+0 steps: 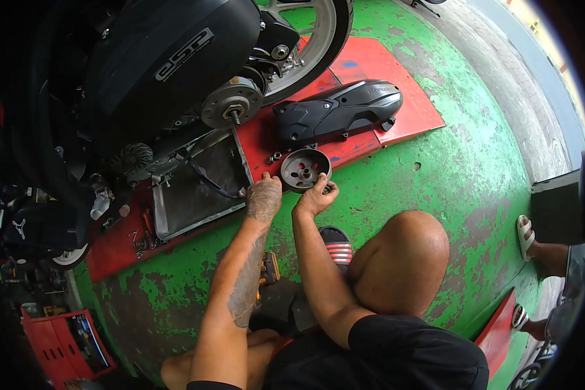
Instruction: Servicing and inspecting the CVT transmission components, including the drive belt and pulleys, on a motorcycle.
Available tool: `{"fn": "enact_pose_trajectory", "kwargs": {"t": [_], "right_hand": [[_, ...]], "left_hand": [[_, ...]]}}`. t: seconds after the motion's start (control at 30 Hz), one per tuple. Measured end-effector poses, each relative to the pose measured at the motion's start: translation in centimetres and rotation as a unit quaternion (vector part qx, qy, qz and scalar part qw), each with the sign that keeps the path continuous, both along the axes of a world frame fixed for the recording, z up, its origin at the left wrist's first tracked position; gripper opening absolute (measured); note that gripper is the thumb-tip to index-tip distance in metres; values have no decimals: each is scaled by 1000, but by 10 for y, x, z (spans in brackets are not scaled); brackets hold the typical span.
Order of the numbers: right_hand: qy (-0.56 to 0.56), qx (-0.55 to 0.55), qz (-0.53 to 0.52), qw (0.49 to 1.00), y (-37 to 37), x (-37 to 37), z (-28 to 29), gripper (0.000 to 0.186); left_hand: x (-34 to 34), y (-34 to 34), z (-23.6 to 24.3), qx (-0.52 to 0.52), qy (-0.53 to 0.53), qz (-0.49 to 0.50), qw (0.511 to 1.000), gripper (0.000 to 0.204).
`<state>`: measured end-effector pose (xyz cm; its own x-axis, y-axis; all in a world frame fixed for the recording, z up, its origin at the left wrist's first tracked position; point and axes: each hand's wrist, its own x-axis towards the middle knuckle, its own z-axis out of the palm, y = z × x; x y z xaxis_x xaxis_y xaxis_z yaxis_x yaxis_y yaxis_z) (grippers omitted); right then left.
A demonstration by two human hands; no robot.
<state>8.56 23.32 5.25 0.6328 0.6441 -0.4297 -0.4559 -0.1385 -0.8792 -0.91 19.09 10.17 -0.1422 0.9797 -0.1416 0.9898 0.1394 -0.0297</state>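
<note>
My right hand point(315, 197) grips the lower right rim of a round metal drum point(296, 168) with holes around its hub. My left hand point(264, 194) is just left of the drum, fingers curled; what they hold, if anything, is hidden. Beyond the drum a long black cover point(335, 110) lies on a red platform point(413, 120), with small hardware near its lower left. Above my left hand a round metal plate point(224, 106) with a central shaft sits on the scooter's point(143, 58) underside. A shallow metal tray point(211, 185) lies left of my hands.
Loose tools and bolts point(143, 240) lie on the platform's left. A yellow power tool point(269, 266) is on the green floor point(474, 182) between my arms. A red toolbox point(55, 344) stands lower left. Another person's sandalled feet point(525, 237) are at the right, near a red ramp point(497, 331).
</note>
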Motion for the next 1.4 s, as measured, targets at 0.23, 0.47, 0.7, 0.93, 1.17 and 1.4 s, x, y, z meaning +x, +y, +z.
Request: {"fn": "enact_pose_trajectory", "kwargs": {"t": [0.23, 0.47, 0.7, 0.93, 1.17, 1.4], "right_hand": [[-34, 22, 34, 999, -15, -8, -13, 44], [-36, 17, 27, 999, -28, -24, -33, 44], [-105, -57, 145, 982, -68, -10, -93, 18], [-125, 106, 376, 912, -126, -17, -110, 18], [-36, -85, 511, 854, -112, 22, -118, 14], [-106, -19, 540, 835, -104, 37, -114, 25]], "left_hand": [[-7, -62, 124, -43, 99, -53, 993, 22], [-70, -192, 236, -107, 24, 66, 992, 25], [-189, -302, 202, -239, -50, 256, 935, 29], [-304, -340, 134, -103, -106, 398, 905, 29], [-301, -298, 20, 125, -58, 513, 847, 37], [-294, -296, 19, 192, -29, 481, 855, 32]]}}
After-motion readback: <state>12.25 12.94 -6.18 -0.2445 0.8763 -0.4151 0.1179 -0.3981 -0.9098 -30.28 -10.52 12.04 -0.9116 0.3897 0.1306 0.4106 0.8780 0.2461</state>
